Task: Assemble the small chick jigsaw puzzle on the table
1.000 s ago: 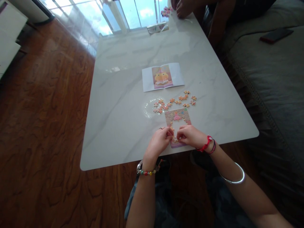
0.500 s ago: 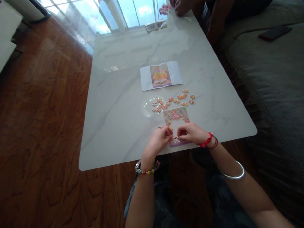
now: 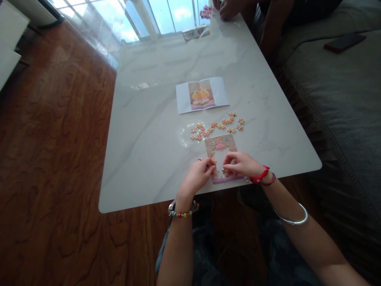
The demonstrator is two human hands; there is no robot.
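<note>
A partly assembled jigsaw puzzle lies at the table's near edge, its brick-patterned border joined around an open middle. My right hand is over its right side, thumb and fingers pinched on a small jigsaw piece. At the left border my left hand has its fingers curled together, touching the puzzle; whatever lies between those fingertips is hidden. Just beyond the puzzle, several loose orange and pink pieces are scattered. Behind them rests a creased picture sheet showing an orange cartoon figure.
The white marbled table has rounded corners. At its far end are another person's hands, a pink cluster of pieces and a white packet. A phone lies on the grey sofa to the right.
My right hand has shifted slightly right, away from my left fingertips, with the small piece in its pinch. My left hand stays nearly in place at the left border.
</note>
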